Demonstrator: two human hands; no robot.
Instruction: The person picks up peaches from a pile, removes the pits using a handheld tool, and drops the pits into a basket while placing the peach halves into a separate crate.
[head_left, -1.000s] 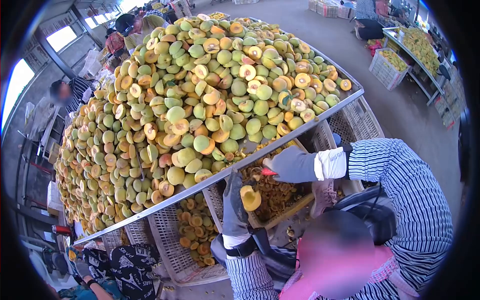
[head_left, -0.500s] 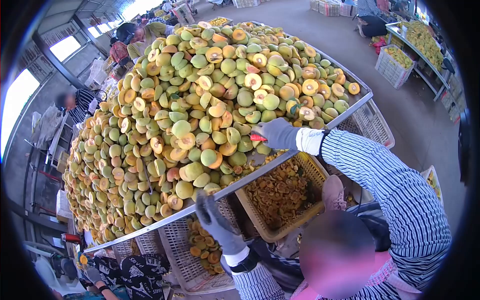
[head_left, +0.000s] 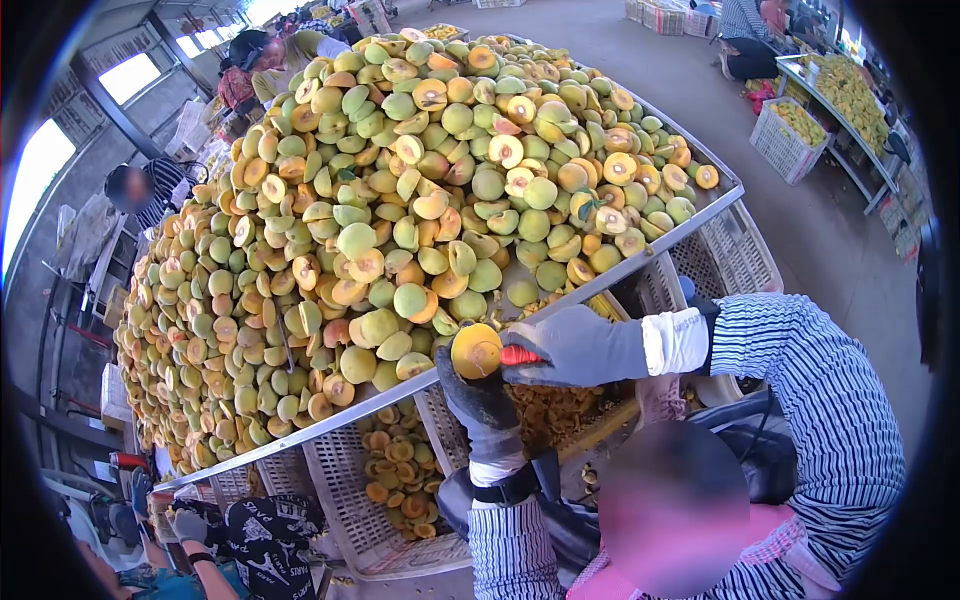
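Both my hands wear grey gloves and meet at the metal table edge. My left hand [head_left: 478, 402] is wrapped round a halved yellow fruit [head_left: 476, 351], its cut face showing. A small red-handled tool [head_left: 520, 355] is in my right hand [head_left: 585, 347], its tip against the fruit and its working end hidden. Behind them lies a large heap of halved green and orange fruit [head_left: 400, 215].
Below the table edge [head_left: 400, 389] stand a white crate [head_left: 345, 490] with fruit halves and a yellow crate [head_left: 590, 440] with orange scraps. A co-worker's gloved hand [head_left: 190, 525] is at lower left. Another person [head_left: 150, 190] stands at left.
My right hand has moved down and back from the heap to my left hand. My left hand has risen slightly and now holds a halved fruit, with the red tool against it.
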